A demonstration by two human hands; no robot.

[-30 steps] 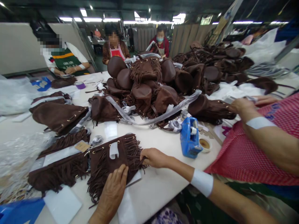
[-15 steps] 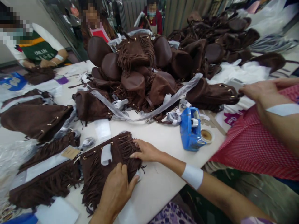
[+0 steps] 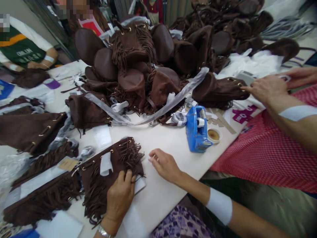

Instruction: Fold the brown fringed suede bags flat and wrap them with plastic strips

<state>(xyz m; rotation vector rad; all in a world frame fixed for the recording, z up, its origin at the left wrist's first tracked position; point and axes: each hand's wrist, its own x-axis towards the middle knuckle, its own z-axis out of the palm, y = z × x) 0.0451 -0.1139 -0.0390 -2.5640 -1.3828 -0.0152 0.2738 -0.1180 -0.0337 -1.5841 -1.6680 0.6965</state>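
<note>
Two bare hands are nearest: the left hand [image 3: 120, 195] rests, fingers bent, on the front of a dark-brown, soft fringed bag with gold-coloured eyelets [image 3: 117, 161] (a silver-toned band [image 3: 103, 231] circles its wrist), and I cannot tell whether it pinches any fringe. The right hand [image 3: 164, 165] hangs to the right of that bag, apart from it, fingers half curled; whether anything is between the tips I cannot tell. The bag lies on a pale, smooth surface [image 3: 156, 140], a white slip of paper [image 3: 106, 164] on its front. Left of the bag lies another brown fringed bag with a white strip across it [image 3: 49, 198], bearing a tan card tag [image 3: 68, 164]. Right of and beyond the bag stands a blue plastic tape dispenser [image 3: 196, 132]. Farther beyond the bag rises a heap of brown bags [image 3: 133, 81], a long translucent-wrapped strap [image 3: 183, 91] along its near edge. Well right of the bag, a co-worker's hand [image 3: 268, 87] touches another brown drawstring bag [image 3: 223, 89].
</note>
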